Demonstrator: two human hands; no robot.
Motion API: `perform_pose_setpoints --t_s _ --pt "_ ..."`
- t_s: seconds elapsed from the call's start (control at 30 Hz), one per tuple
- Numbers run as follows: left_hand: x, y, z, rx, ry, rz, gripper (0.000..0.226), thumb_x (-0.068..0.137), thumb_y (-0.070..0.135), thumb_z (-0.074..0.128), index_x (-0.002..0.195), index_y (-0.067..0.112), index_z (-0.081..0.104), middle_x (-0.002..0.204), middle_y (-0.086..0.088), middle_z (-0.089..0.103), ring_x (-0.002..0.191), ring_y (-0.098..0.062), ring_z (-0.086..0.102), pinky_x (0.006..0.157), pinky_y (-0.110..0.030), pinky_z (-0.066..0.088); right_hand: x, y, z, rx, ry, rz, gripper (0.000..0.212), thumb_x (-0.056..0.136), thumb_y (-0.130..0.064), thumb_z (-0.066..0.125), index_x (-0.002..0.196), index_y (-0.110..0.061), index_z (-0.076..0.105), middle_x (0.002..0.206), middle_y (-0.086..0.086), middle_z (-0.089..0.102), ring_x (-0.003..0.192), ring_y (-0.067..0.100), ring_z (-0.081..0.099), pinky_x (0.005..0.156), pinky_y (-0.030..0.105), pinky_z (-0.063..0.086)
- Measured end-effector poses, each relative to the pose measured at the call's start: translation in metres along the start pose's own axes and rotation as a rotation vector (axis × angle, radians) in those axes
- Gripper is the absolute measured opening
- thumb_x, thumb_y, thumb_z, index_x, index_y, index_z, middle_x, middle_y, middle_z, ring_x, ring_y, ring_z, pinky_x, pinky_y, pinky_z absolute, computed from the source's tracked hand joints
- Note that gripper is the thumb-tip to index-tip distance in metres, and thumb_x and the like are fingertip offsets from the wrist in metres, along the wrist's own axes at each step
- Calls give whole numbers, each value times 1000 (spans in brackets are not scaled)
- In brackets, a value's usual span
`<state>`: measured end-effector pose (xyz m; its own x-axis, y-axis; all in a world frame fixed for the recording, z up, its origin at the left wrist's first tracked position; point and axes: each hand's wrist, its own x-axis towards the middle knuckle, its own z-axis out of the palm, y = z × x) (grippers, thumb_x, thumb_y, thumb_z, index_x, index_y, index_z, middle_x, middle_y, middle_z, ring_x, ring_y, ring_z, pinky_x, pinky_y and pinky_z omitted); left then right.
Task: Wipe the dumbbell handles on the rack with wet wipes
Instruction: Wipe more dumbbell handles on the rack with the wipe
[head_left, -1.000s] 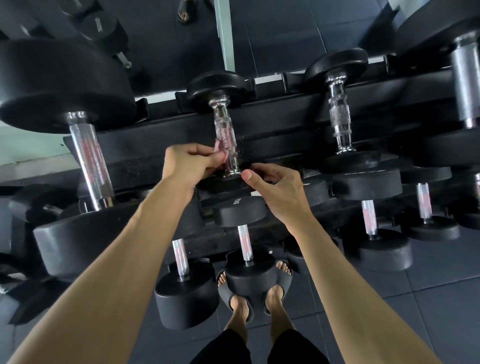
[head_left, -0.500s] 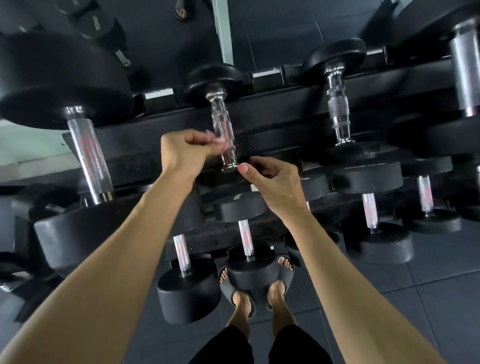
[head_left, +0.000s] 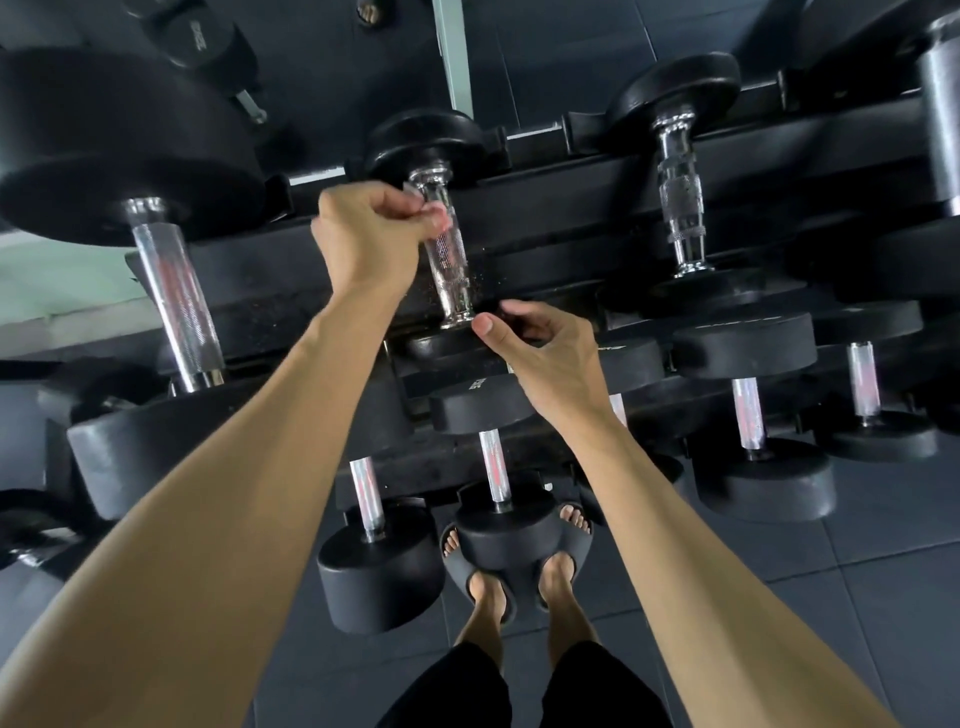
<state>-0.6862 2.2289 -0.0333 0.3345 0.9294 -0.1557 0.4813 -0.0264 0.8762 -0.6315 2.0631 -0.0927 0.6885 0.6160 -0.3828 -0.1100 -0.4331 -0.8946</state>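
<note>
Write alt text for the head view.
A person's left hand pinches a small wipe against a chrome dumbbell handle on a black rack, while the right hand rests by its lower end.

L hand fingers pinched; R hand curled.

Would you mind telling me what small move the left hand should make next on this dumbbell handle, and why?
Probably slide the left hand down the chrome handle toward the near end. It pinches something pale, seemingly the wipe, at the handle's top, while the knurled length below lies bare. The right hand hovers by the lower collar.
</note>
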Motion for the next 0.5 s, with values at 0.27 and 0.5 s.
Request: perform_pose_setpoints --t_s 0.27,0.5 --pt "-42 -22 -5 9 -104 -32 17 70 18 89 82 22 77 80 10 75 79 0 72 82 -23 59 -1 -1 -1 6 -4 -36 70 72 -62 74 126 -18 67 115 -8 70 105 1 63 90 15 51" --pt "7 7 19 9 147 142 14 74 15 86 75 23 75 69 13 70 71 -1 70 78 -24 58 0 -3 -4 -3 -36 -14 65 75 -62 74 126 -22 67 128 -9 65 116 3 58 101 22 46"
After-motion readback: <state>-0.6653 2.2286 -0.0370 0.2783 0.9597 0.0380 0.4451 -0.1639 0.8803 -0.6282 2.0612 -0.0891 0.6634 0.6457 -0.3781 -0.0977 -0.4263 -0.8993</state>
